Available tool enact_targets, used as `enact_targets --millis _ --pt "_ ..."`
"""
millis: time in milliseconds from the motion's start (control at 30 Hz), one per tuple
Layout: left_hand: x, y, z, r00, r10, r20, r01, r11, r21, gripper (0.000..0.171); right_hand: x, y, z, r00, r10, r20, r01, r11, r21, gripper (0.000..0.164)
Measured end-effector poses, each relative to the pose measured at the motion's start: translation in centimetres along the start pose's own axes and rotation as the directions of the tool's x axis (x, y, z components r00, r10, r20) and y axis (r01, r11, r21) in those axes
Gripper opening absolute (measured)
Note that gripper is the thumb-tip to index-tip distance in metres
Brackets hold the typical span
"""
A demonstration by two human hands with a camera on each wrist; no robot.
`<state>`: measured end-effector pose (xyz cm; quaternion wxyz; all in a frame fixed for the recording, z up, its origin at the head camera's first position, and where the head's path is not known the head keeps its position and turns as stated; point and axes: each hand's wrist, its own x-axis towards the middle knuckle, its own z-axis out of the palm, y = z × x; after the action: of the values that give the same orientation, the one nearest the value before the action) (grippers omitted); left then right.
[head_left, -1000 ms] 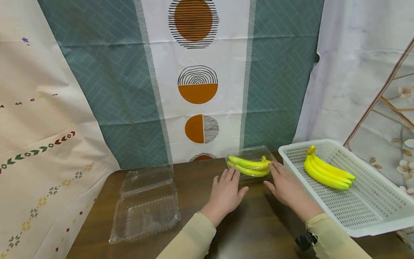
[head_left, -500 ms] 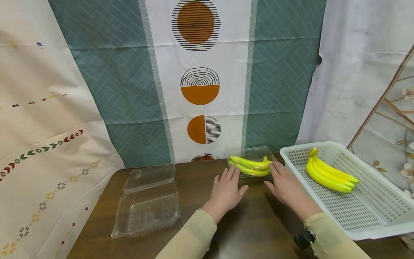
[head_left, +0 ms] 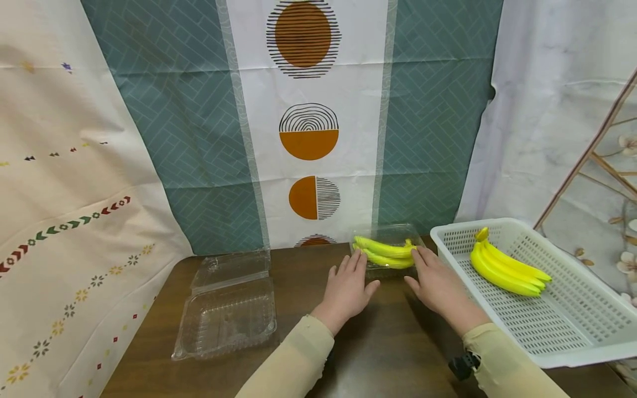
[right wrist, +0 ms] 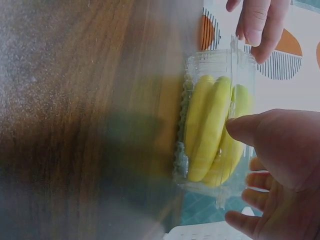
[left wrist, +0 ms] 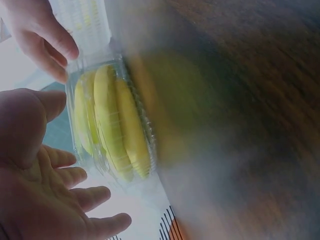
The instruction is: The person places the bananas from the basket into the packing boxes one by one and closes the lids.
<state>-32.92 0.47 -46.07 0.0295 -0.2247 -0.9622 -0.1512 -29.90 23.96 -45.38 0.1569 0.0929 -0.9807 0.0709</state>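
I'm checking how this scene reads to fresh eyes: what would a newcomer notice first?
Most likely the boxed bananas, bright yellow inside a clear box at the far edge of the table, and the yellow bunch in the white basket at right. After that, perhaps the orange shapes down the middle of the cloth behind.

In the head view, the fingertips of the left hand (head_left: 346, 290) and right hand (head_left: 440, 284) hide parts of the hinged clear plastic box's (head_left: 385, 232) near sides; whether they press it cannot be told. Right of the right fingers, the white perforated plastic basket (head_left: 557, 326) runs off the edge. Behind the fingers, both pale yellow sleeves (head_left: 293, 354) are cut off below, and a small black object (head_left: 463, 365) is partly hidden. Beside the fingers, the left wrist view blurs the brown wooden tabletop (left wrist: 240, 100).
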Motion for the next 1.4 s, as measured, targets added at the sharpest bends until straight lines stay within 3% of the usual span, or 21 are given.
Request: enact_targets --millis 467,800,1400 --pt "0.2 -0.2 0.1 1.0 0.006 -0.017 -0.007 1.0 -0.01 0.081 0.3 -0.3 0.3 0.999 0.031 0.02 -0.031 1.0 0.0 0.079" --pt "0.1 -0.1 0.1 0.999 0.008 -0.031 -0.009 1.0 -0.028 0.08 0.2 -0.3 0.4 1.0 0.018 -0.016 -0.017 0.999 0.03 0.078" --pt "-1.7 -0.4 -0.8 0.998 -0.01 -0.066 0.009 1.0 -0.021 0.08 -1.2 -1.0 0.7 0.997 -0.003 -0.073 0.007 0.999 0.049 0.079"
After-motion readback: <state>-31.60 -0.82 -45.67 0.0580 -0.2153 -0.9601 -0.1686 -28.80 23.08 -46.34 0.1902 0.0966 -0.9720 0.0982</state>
